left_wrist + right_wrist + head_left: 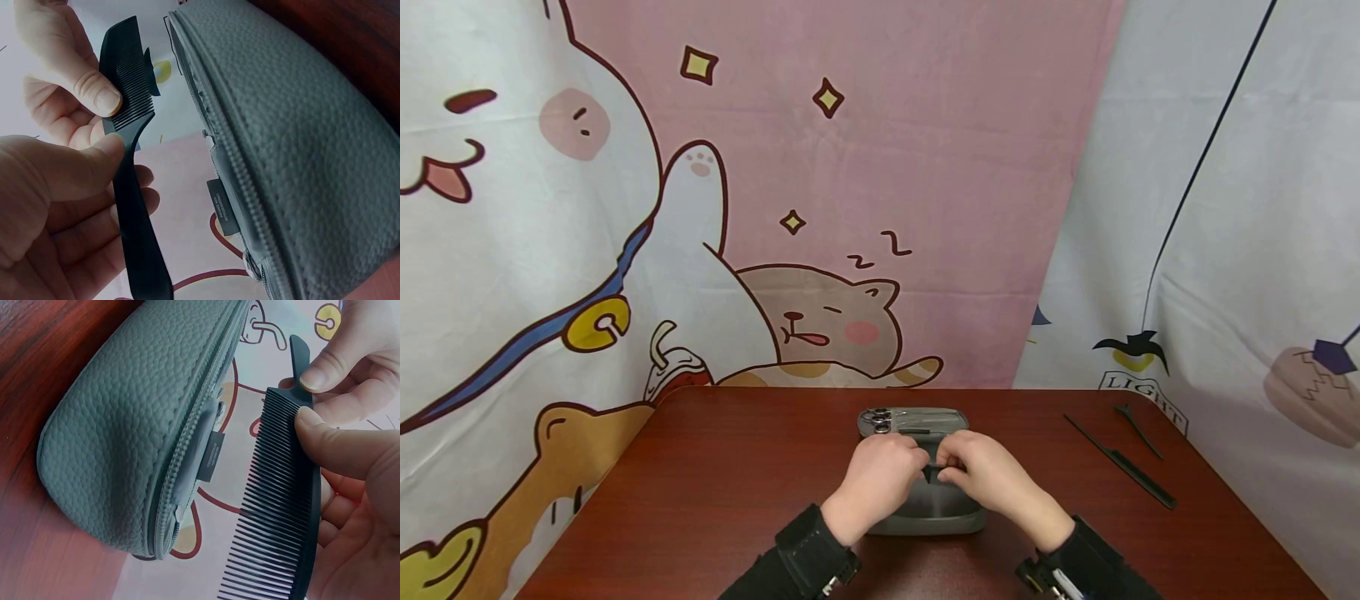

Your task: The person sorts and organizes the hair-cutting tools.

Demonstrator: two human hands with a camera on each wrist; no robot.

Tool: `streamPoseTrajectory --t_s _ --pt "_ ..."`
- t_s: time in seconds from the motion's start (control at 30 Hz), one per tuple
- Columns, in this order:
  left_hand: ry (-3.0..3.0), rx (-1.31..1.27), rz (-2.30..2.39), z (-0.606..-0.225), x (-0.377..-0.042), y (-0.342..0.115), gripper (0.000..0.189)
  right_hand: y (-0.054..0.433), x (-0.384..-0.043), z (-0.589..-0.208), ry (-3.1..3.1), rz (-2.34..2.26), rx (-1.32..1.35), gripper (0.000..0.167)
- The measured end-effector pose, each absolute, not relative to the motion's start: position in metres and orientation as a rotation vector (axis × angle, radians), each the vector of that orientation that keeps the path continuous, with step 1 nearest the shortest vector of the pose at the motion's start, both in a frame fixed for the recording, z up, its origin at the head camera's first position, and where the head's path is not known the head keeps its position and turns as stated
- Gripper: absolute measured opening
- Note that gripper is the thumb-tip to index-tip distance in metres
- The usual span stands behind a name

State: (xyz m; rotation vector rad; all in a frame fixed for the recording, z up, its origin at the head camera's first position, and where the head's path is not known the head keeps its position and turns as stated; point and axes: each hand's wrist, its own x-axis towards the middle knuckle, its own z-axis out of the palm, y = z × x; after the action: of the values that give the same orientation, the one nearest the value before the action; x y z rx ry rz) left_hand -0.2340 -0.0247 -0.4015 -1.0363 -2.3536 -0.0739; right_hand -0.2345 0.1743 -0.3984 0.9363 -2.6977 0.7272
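Observation:
Both hands hold a black comb [144, 231] over an open grey zip case [928, 525]. My left hand [880, 473] pinches the comb's handle between thumb and fingers, close to where the teeth begin. My right hand [992, 473] grips the toothed part [275, 487] by its spine, thumb near the handle end. The two thumbs almost meet. In both wrist views the case shows pebbled sides, a zipper [181, 450] and a small dark label [223, 206]. Scissors [881, 419] and other slim tools lie in the case's far half.
A thin-tailed dark comb [1138, 477] lies on the brown table [737, 475] to the right of the case. Beyond it is another slender dark tool [1138, 431]. A printed cloth [970, 208] with cartoon animals hangs behind the table.

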Motion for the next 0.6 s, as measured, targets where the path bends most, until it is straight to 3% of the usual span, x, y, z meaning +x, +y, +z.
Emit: streamPoseTrajectory --t_s 0.6 --pt "-2.406 -0.977 -0.061 -0.4077 -0.2321 -0.0209 0.012 0.1706 -0.2327 -0.3962 -2.698 0.724 0.943 0.018"
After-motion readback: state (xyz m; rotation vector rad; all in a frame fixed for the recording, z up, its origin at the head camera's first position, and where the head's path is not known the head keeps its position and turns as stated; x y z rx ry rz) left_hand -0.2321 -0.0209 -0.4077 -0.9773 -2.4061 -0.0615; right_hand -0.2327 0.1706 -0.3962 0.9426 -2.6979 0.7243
